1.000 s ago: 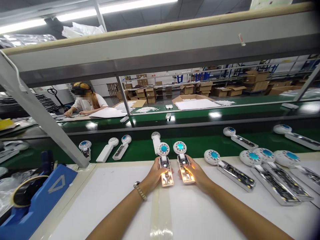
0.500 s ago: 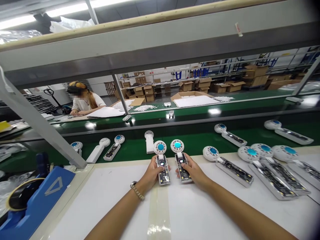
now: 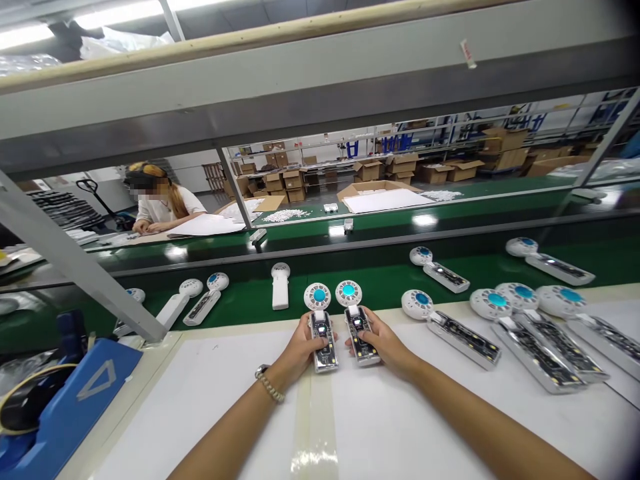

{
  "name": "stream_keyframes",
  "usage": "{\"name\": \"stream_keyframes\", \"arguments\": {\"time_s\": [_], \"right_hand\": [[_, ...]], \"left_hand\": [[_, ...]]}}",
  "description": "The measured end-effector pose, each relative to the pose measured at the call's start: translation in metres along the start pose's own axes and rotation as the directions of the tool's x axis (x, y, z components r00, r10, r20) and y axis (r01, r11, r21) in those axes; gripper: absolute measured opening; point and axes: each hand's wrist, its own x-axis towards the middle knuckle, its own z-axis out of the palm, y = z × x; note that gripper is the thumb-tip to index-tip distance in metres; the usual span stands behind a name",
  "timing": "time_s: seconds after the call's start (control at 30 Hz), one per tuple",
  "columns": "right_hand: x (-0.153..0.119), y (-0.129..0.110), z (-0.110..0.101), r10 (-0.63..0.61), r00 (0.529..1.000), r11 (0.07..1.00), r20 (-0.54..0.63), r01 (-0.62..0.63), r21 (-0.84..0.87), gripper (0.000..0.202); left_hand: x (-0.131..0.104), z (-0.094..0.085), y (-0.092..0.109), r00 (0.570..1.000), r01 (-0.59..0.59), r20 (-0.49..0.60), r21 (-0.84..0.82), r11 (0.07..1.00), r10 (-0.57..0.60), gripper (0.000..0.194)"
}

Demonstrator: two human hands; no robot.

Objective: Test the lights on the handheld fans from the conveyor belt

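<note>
My left hand (image 3: 301,343) is closed around a handheld device (image 3: 324,350) with a see-through body, a dark circuit board inside and a round white vented head with a blue centre. Its thumb lies on the device's front. A like device (image 3: 361,340) is in my right hand (image 3: 387,343), thumb pressed near the middle of the board. Both are held side by side, heads pointing away from me, a small light glowing on each board. Just right of my right hand, another such device (image 3: 463,339) lies on the white worktop (image 3: 390,427).
Several more devices (image 3: 537,353) lie at the right. Others, such as a white-backed one (image 3: 280,290), ride on the green belt (image 3: 340,267) beyond. A blue tape dispenser (image 3: 75,407) stands at the left. A slanted post (image 3: 85,260) and overhead beam frame the bench. Across sits a person (image 3: 165,203).
The devices on the near green belt have shifted left, and a small piece on the far belt has moved right. My view has turned slightly; both hands keep their holds.
</note>
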Motion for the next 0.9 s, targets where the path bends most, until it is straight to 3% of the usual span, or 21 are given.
{"name": "stream_keyframes", "arguments": {"time_s": [0.4, 0.9], "right_hand": [[-0.0007, 0.0048, -0.0039, -0.031, 0.999, 1.0, 0.02, 0.031, 0.004, 0.091], [-0.0002, 0.0071, -0.0058, -0.039, 0.998, 0.999, 0.048, 0.039, 0.002, 0.087]], "left_hand": [[-0.001, -0.001, 0.0013, 0.999, 0.004, 0.033, 0.009, 1.0, -0.004, 0.058], [-0.0013, -0.0011, 0.0014, 0.999, 0.019, 0.027, -0.004, 1.0, -0.019, 0.058]]}}
